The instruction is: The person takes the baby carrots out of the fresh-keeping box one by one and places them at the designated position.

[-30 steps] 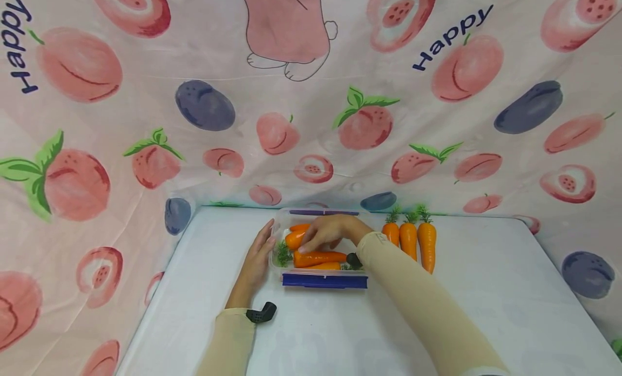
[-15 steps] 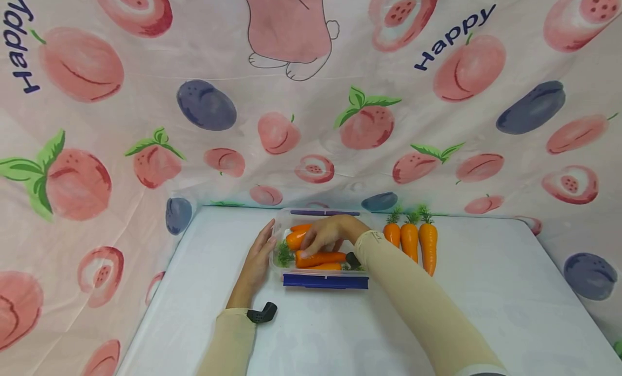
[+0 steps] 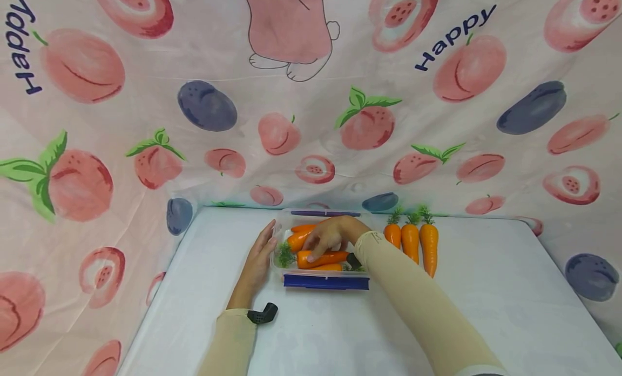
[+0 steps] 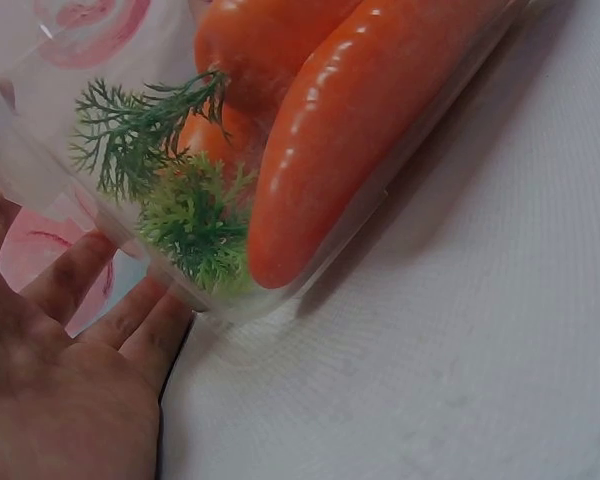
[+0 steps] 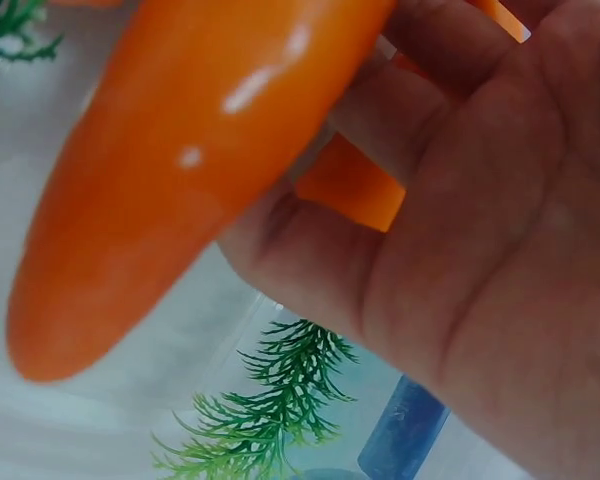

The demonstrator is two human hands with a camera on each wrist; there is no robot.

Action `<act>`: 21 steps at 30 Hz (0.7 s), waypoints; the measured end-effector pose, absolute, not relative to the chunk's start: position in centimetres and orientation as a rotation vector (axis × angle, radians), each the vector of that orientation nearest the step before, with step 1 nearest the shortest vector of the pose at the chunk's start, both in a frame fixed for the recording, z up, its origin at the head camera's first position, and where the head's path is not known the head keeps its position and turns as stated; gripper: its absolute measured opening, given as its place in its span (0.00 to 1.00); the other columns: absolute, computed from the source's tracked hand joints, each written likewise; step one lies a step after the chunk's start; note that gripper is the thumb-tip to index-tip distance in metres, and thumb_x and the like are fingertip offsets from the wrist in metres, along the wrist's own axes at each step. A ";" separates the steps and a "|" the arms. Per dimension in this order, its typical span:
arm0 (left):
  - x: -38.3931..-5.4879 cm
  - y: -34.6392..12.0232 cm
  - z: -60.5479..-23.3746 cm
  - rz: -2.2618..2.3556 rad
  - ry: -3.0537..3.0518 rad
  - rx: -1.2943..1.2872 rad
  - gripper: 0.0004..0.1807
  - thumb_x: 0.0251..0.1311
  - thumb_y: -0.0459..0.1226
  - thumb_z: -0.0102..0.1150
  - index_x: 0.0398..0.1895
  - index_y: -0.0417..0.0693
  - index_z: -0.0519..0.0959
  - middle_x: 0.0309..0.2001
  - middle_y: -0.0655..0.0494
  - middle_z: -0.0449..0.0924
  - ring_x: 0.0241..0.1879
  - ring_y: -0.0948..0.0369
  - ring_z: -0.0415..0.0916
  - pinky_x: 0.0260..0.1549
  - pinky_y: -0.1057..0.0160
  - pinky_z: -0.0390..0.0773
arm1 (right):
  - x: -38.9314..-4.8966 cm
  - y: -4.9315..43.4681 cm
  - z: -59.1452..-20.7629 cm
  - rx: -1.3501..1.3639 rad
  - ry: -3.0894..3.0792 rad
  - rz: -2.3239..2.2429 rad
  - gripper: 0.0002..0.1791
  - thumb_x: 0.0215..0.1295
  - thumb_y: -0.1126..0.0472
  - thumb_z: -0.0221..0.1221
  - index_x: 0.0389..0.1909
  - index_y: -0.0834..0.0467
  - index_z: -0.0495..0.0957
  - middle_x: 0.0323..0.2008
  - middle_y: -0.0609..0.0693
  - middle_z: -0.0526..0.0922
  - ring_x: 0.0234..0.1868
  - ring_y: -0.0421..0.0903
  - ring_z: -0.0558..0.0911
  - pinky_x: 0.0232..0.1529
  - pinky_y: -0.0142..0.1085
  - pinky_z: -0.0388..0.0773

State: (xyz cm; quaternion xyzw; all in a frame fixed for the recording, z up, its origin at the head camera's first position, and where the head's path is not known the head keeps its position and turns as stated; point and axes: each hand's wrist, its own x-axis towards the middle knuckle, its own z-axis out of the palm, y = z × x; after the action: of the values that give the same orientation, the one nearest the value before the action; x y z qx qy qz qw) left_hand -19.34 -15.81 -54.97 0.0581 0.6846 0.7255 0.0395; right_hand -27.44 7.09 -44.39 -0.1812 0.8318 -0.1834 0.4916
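A clear plastic box (image 3: pixel 316 274) with blue side clips holds several orange carrots with green tops. My left hand (image 3: pixel 257 260) rests along the box's left wall, its fingers extended; in the left wrist view the fingertips touch the clear corner beside the green carrot tops (image 4: pixel 200 220). Reaching into the box, my right hand (image 3: pixel 331 236) grips a carrot (image 3: pixel 330 257) that lies crosswise near the front, thumb on its near side. The right wrist view shows this carrot (image 5: pixel 180 190) against the curled fingers. Another carrot (image 3: pixel 326 267) lies in front, and others (image 3: pixel 298 240) lie behind.
Three carrots (image 3: pixel 410 241) lie side by side on the white table (image 3: pixel 486 289), right of the box, tops toward the back. A fruit-print cloth (image 3: pixel 311 138) hangs behind the table. A black wrist camera (image 3: pixel 263 313) sits on the left wrist.
My right hand has shifted slightly right and its thumb has slid along the front carrot. More of the carrots behind it shows. The left hand stays at the box wall.
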 end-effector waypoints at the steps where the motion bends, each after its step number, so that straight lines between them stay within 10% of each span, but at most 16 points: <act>1: -19.3 -15.8 -55.0 2.218 2.103 0.171 0.28 0.79 0.48 0.45 0.79 0.67 0.59 0.82 0.57 0.53 0.82 0.54 0.46 0.80 0.45 0.45 | -27.4 7.1 -44.4 -0.435 2.017 -0.449 0.34 0.56 0.36 0.70 0.65 0.37 0.78 0.61 0.44 0.75 0.58 0.50 0.76 0.57 0.55 0.81; 21: -19.4 -15.7 -55.0 2.267 2.049 0.204 0.29 0.80 0.42 0.43 0.81 0.59 0.57 0.82 0.49 0.51 0.82 0.50 0.45 0.81 0.44 0.43 | -27.2 9.0 -42.8 -0.454 2.041 -0.594 0.38 0.56 0.35 0.70 0.68 0.40 0.75 0.61 0.45 0.76 0.57 0.50 0.77 0.53 0.50 0.84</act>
State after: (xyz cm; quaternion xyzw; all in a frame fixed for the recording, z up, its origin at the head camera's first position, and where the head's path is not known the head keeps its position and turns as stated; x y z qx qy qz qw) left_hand -19.35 -15.72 -55.02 0.0666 0.6686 0.7395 0.0396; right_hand -27.21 9.01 -42.84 -0.1847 0.8312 -0.2418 0.4653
